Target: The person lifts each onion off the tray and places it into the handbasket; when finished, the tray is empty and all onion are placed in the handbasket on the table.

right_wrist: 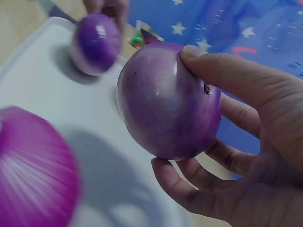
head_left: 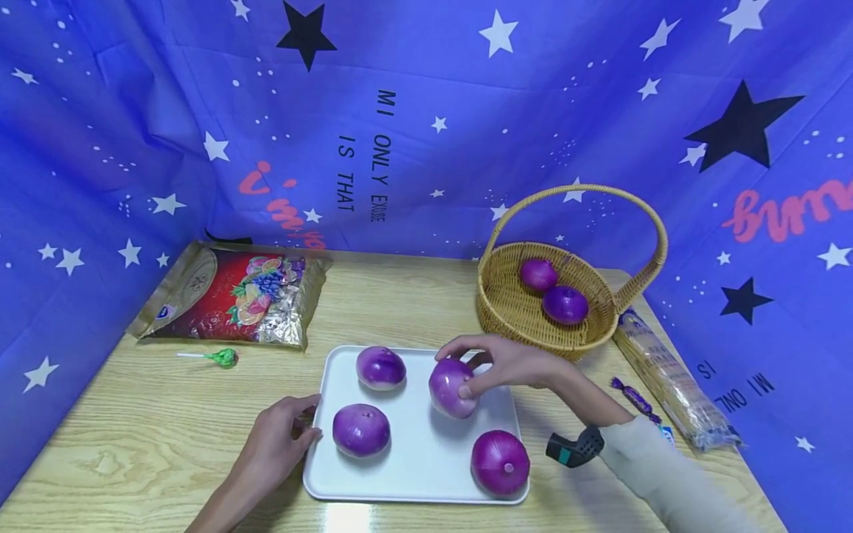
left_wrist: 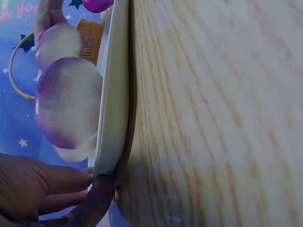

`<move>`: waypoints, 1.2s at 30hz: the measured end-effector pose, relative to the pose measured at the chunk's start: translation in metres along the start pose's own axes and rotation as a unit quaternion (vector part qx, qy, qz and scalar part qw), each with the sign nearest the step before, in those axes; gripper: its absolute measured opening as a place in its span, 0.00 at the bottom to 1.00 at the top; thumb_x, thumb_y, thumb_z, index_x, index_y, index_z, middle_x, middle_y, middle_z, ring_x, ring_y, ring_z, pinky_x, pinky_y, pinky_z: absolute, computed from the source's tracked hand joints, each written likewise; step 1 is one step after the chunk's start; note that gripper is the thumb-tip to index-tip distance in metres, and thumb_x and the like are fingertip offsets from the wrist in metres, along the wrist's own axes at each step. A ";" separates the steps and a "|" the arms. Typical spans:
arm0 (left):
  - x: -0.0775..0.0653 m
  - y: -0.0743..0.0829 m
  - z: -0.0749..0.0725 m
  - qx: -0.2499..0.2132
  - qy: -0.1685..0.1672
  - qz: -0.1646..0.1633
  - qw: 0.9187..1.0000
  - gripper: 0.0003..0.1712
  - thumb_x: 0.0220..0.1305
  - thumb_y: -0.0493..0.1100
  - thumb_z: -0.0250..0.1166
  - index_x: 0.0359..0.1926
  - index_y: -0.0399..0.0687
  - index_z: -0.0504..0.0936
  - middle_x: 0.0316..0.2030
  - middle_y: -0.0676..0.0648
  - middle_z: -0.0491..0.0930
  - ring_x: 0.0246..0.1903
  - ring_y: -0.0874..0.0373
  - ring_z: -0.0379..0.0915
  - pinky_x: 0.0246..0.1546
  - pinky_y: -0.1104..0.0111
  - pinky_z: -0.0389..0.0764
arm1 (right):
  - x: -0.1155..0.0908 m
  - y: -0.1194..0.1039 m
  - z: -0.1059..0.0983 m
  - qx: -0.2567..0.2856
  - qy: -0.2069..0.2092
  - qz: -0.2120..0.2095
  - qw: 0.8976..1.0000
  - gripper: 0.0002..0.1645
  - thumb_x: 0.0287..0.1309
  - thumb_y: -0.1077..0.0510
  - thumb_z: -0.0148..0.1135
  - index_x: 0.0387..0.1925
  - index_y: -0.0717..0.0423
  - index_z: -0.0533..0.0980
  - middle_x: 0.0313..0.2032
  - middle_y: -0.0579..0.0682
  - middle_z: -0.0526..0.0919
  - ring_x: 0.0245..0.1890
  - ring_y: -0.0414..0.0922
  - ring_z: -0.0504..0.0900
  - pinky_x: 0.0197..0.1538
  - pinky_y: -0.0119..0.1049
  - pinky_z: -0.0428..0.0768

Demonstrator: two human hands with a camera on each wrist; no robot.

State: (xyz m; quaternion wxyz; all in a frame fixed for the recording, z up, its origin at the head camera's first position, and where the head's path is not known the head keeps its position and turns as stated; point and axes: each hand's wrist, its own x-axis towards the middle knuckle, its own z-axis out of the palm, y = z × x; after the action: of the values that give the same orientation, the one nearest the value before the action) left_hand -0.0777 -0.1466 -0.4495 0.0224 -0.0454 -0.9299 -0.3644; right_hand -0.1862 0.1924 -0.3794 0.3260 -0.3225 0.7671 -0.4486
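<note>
My right hand grips a pale purple onion over the white tray. In the right wrist view, the thumb lies on the top of this onion and the fingers curl under it; a shadow falls on the tray below. At the tray's left edge, my left hand pinches the rim between thumb and fingers, close-up in the left wrist view. Two purple-and-white onions sit on the tray's left half. A magenta onion rests at its near right corner.
Behind the tray at the right stands a wicker basket with a tall handle and two purple onions inside. A candy bag and green lollipop lie left. A long clear packet and a purple-wrapped candy lie right.
</note>
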 end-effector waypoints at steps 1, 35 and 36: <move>0.000 0.000 0.000 0.001 0.000 -0.001 1.000 0.28 0.39 0.31 0.69 0.48 0.41 0.77 0.31 0.48 0.77 0.25 0.66 0.69 0.27 0.73 0.73 | -0.003 -0.003 -0.007 0.001 0.005 0.001 1.000 0.32 0.43 0.57 0.67 0.53 0.50 0.68 0.51 0.49 0.70 0.51 0.50 0.68 0.52 0.48 0.66; 0.000 0.001 0.001 0.008 0.000 -0.006 1.000 0.27 0.39 0.31 0.69 0.46 0.42 0.78 0.31 0.50 0.77 0.25 0.67 0.69 0.27 0.73 0.73 | -0.077 0.056 -0.130 0.037 0.160 0.157 0.974 0.32 0.47 0.58 0.63 0.56 0.53 0.64 0.54 0.61 0.61 0.37 0.53 0.76 0.41 0.56 0.73; 0.000 0.001 0.001 0.008 0.000 -0.006 1.000 0.27 0.39 0.31 0.69 0.47 0.42 0.77 0.31 0.50 0.77 0.25 0.67 0.69 0.27 0.73 0.73 | -0.077 0.057 -0.129 0.027 0.160 0.159 0.974 0.32 0.47 0.58 0.64 0.55 0.52 0.64 0.53 0.60 0.62 0.37 0.53 0.76 0.40 0.56 0.73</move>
State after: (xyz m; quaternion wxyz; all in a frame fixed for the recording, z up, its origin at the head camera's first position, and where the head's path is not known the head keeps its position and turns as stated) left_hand -0.0776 -0.1454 -0.4495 0.0209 -0.0401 -0.9330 -0.3571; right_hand -0.2549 0.3366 -0.3643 0.2747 -0.1116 0.8381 -0.4579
